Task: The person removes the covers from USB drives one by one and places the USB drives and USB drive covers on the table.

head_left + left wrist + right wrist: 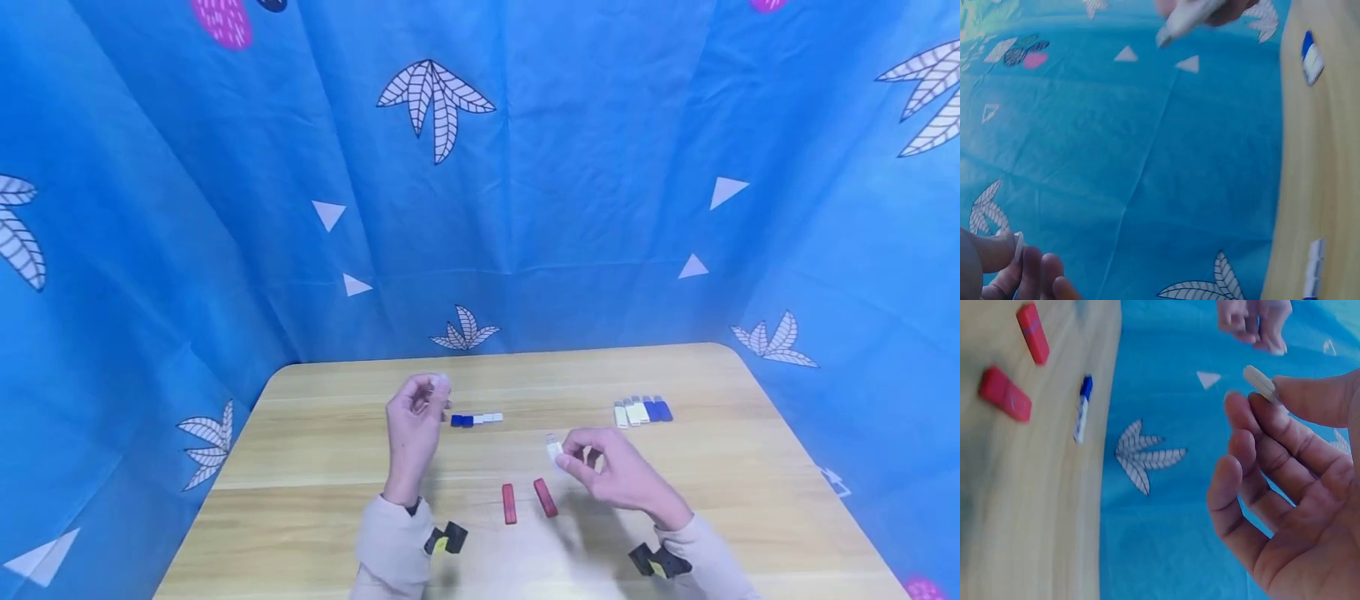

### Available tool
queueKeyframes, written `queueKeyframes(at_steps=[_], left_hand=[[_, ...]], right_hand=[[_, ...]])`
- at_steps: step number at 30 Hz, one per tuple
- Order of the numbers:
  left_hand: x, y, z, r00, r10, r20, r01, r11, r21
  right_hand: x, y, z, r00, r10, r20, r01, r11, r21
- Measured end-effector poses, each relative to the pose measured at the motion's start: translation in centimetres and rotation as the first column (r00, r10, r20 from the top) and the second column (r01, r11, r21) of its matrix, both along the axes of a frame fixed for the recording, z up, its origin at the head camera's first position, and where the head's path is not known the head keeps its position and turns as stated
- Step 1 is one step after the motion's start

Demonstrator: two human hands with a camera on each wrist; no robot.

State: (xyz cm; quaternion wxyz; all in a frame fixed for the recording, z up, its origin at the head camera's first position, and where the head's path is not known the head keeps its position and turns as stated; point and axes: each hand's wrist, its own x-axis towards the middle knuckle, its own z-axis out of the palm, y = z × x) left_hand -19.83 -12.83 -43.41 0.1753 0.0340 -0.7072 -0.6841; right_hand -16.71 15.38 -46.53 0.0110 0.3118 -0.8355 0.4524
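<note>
My right hand [611, 471] pinches a white USB stick [554, 448] between thumb and index finger, above the middle of the table. Its metal plug points away from the hand in the head view. Farther left, my left hand [414, 425] is raised and pinches a small white cap [1019, 246] between thumb and fingertips. Close beside the left hand lies a row of small blue and white caps [477, 419]. Two red USB sticks [509, 503] rest on the table between the forearms; their plugs do not show.
At the right, several white and blue USB sticks [643, 412] lie side by side with their plugs facing the back. The wooden table [300, 467] ends at a blue patterned curtain [510, 208], which also hangs at both sides.
</note>
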Motion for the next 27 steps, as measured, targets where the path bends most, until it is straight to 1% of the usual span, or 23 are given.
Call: queueKeyframes(at_steps=[3, 5, 7, 9, 12, 15, 18, 19, 23, 27], left_hand=[[0.3, -0.1, -0.4, 0.996, -0.078, 0.032, 0.079, 0.996, -0.029], [0.5, 0.1, -0.8, 0.995, -0.096, 0.035, 0.096, 0.995, -0.018], [0.7, 0.3, -1.1, 0.994, -0.105, 0.039, 0.105, 0.994, 0.002], [0.9, 0.5, -1.3, 0.991, -0.123, 0.044, 0.122, 0.992, 0.025], [1.2, 0.5, -1.6, 0.987, -0.154, 0.050, 0.152, 0.987, 0.046], [1.3, 0.4, -2.1, 0.981, -0.190, 0.029, 0.188, 0.981, 0.043], [1.5, 0.2, -2.5, 0.973, -0.231, 0.029, 0.230, 0.973, 0.024], [1.6, 0.2, -2.6, 0.969, -0.245, 0.027, 0.244, 0.969, 0.020], [1.8, 0.3, -3.0, 0.956, -0.290, 0.035, 0.289, 0.957, 0.012], [2.0, 0.2, -3.1, 0.948, -0.316, 0.037, 0.316, 0.949, 0.009]], right_hand=[[-0.8, 0.8, 0.3, 0.996, -0.087, -0.003, 0.087, 0.996, 0.011], [-1.5, 1.3, 0.6, 0.990, -0.139, 0.000, 0.138, 0.990, 0.031], [-2.3, 1.7, 1.1, 0.981, -0.194, 0.027, 0.192, 0.980, 0.060], [-3.1, 2.4, 1.4, 0.964, -0.260, 0.055, 0.254, 0.963, 0.096], [-4.3, 3.4, 1.8, 0.930, -0.356, 0.095, 0.342, 0.930, 0.132], [-5.6, 4.4, 1.7, 0.899, -0.431, 0.080, 0.415, 0.895, 0.162], [-6.6, 5.1, 1.3, 0.873, -0.479, 0.097, 0.457, 0.870, 0.186], [-6.8, 5.2, 1.1, 0.865, -0.488, 0.117, 0.461, 0.865, 0.197], [-7.4, 5.8, 0.2, 0.837, -0.510, 0.199, 0.461, 0.853, 0.246], [-7.8, 6.0, -1.0, 0.806, -0.538, 0.246, 0.458, 0.830, 0.317]])
